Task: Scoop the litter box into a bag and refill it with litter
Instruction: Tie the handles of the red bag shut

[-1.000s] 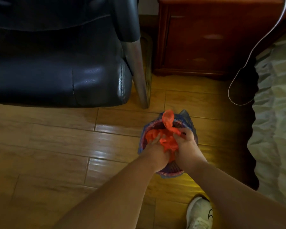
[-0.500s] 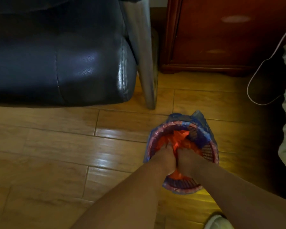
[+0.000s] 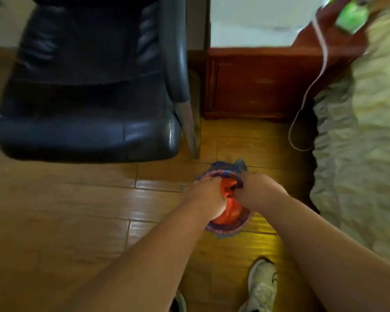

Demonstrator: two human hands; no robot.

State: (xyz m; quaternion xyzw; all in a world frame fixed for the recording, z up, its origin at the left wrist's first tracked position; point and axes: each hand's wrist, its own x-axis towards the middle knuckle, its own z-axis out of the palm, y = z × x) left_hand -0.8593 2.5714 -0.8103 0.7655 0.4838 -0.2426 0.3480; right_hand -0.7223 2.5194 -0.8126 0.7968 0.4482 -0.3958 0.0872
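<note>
Left hand (image 3: 208, 194) and right hand (image 3: 258, 190) both had fingers clamped on crumpled orange plastic bag (image 3: 229, 204) inside small blue-lined mesh basket (image 3: 231, 226) on wooden floor (image 3: 77, 199).

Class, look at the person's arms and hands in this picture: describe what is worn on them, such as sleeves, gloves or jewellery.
Both forearms are bare up to the bottom edge of the frame, with no sleeve in view. The left hand and right hand wear no gloves. No watch, bracelet or ring can be made out, though the frame is blurred.

Left hand (image 3: 208, 195) and right hand (image 3: 258, 190) close together, fingers curled, forearms extended forward
</note>
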